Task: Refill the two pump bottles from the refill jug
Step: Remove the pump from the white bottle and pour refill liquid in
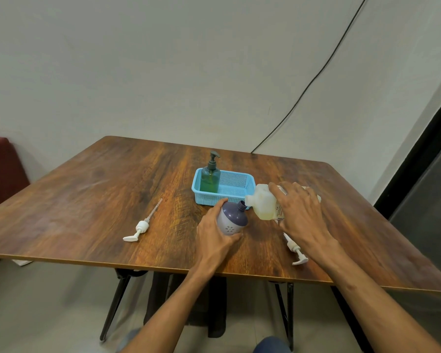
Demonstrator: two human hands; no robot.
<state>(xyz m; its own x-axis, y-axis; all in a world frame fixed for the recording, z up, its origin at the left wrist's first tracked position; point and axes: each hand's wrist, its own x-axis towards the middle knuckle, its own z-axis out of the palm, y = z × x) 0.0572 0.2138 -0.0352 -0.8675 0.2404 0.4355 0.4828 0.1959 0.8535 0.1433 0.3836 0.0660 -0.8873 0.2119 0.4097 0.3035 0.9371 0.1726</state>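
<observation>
Your left hand [214,240] curls round the purple-and-white rounded plastic bottle [233,220]. Your right hand [301,212] wraps the translucent white plastic refill jug [262,205], spout at the neck between both grips. Align the mouths; flow cannot be confirmed. Count: two bottles, including the green pump bottle [210,179] beyond your left grip; two loose white pump heads [138,231]; one jug.

basket [236,186] sits on the table [87,200], centre, towards the rear. one pump bottle [210,178] stands in the basket's left end. second bottle [233,220] is just before the basket, held in the left hand [214,238]. refill jug [264,205] is to its right, tilted in the right hand [301,212], spout just beside the bottle's neck. left loose pump [139,226] lies on the table well to the left. right loose pump [294,249] lies front right, beside the right wrist.
</observation>
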